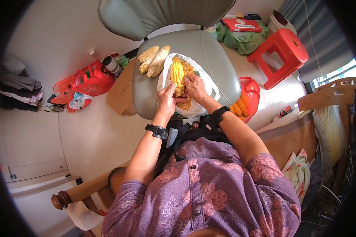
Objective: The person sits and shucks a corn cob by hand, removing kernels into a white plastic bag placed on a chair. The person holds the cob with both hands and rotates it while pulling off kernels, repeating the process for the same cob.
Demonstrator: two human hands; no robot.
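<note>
My left hand (166, 99) grips the lower end of a partly shelled ear of yellow corn (177, 72), its thumb along the near side. Against the ear's right side press the curled fingers of my right hand (196, 87); its fingertips are partly hidden. The ear is over an open white plastic bag (210, 91), which holds loose corn kernels (184, 105). Several stripped cobs (157, 63) lie left of the bag. All of this rests on the grey-green padded seat (218, 62) of a chair.
Right of the seat, a red bag (253, 91) on the floor holds ears of corn (240, 106). A red plastic stool (287, 53) stands farther right. A cardboard piece (121, 91) and a red bag (92, 78) are at left. A wooden rail (89, 180) is beside my left arm.
</note>
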